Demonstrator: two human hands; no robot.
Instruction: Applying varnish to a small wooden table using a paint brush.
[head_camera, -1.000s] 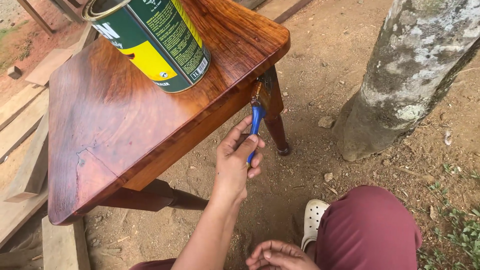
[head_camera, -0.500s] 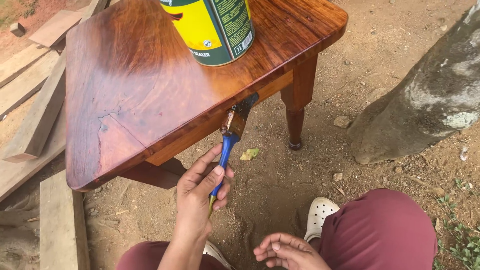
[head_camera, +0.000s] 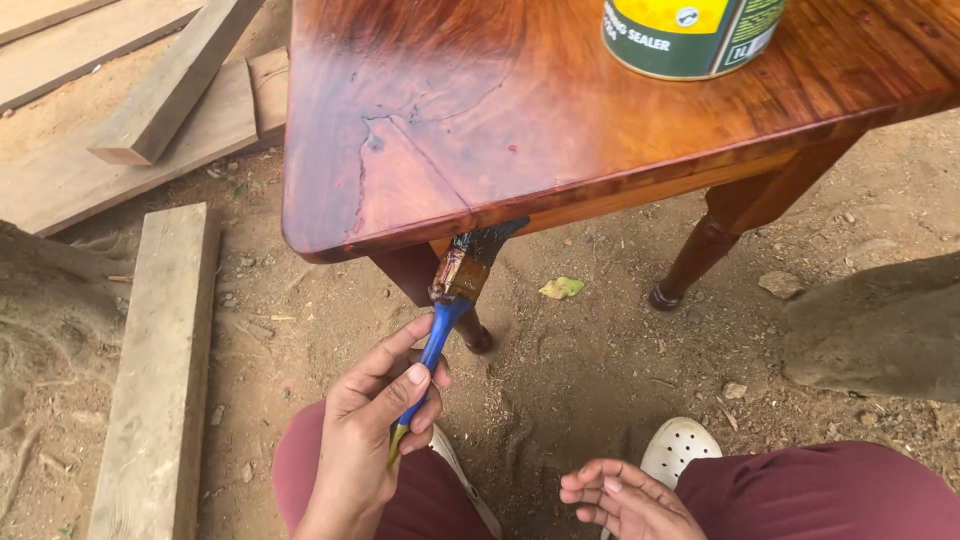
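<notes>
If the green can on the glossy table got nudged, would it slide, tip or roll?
The can stands upright on a broad base, so it would probably slide rather than tip. The tabletop looks glossy, maybe wet, which could ease sliding or grip it. How full it is cannot be seen.

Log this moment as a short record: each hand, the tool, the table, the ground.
left hand: grips the blue handle of a paintbrush
right hand: empty, open, low by the knee
brush bristles: dark, wet, against the table's front edge
table: glossy reddish wood, turned legs
on table: green-and-yellow can
ground: dirt, planks, a white shoe
</notes>
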